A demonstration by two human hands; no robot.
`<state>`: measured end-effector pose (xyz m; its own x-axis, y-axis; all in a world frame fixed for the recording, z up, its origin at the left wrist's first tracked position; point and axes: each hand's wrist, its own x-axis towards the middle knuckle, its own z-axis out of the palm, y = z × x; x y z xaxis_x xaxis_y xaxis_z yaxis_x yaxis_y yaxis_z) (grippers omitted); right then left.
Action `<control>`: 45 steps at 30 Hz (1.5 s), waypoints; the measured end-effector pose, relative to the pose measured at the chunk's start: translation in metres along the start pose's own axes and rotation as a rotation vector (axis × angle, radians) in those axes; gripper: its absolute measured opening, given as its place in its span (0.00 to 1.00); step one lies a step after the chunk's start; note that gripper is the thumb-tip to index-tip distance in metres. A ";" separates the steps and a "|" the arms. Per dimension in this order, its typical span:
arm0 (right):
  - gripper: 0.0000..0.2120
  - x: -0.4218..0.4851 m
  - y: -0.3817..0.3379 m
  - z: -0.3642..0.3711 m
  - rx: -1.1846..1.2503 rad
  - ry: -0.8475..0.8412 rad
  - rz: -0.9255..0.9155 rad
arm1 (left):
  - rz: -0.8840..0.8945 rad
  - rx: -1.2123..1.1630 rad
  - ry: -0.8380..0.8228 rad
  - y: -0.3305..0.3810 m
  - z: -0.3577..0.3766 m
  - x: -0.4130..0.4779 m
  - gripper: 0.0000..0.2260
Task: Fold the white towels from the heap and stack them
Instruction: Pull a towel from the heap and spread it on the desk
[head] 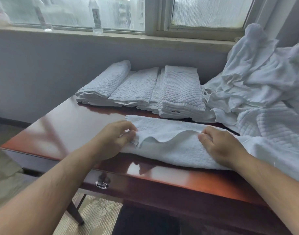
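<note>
1. On the near part of the table [69, 126], just in front of the person, a white towel [170, 150] lies stretched left to right, its near side close to the table's front edge.
2. The left hand [114, 138] pinches the towel's left end between thumb and fingertips. The right hand [220, 146] has its fingers curled over the same raised edge farther right, thumb pressed against the cloth. Both hands are clamped on the towel.
3. Between the two grips the held edge sags and ripples, lifted a little off the layer beneath, so the cloth is slack rather than taut.
4. The step in hand looks like a lengthwise fold of this one towel, partway through.
5. The next move probably calls for pulling the edge straight, laying it over evenly, then smoothing it flat.
6. Folded towels [145, 89] sit in overlapping stacks at the back of the table, well apart from both hands.
7. The heap [264, 92] of unfolded white cloth rises on the right, spilling close beside the right hand.
</note>
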<state>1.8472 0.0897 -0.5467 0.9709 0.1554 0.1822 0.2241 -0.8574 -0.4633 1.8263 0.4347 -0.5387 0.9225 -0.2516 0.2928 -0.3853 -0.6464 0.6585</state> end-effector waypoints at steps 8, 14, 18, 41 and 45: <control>0.11 0.011 -0.014 -0.020 -0.147 0.220 -0.260 | -0.467 -0.104 -0.007 0.012 0.004 0.038 0.31; 0.15 0.034 -0.012 -0.007 -0.346 0.131 -0.110 | -0.503 0.325 0.120 -0.016 0.010 0.057 0.17; 0.21 0.034 0.006 -0.015 -0.228 -0.054 0.121 | -0.556 0.398 0.232 -0.028 0.008 0.060 0.15; 0.14 -0.041 0.041 -0.047 -0.325 0.480 -0.035 | 0.017 0.450 -0.134 0.041 0.076 0.046 0.24; 0.18 -0.098 0.048 -0.035 -0.166 0.192 -0.210 | 0.173 0.408 -0.358 0.063 0.093 0.041 0.37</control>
<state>1.7597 0.0164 -0.5567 0.8678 0.2556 0.4261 0.3857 -0.8871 -0.2536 1.8421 0.3168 -0.5502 0.8245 -0.5611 0.0726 -0.5569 -0.7820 0.2799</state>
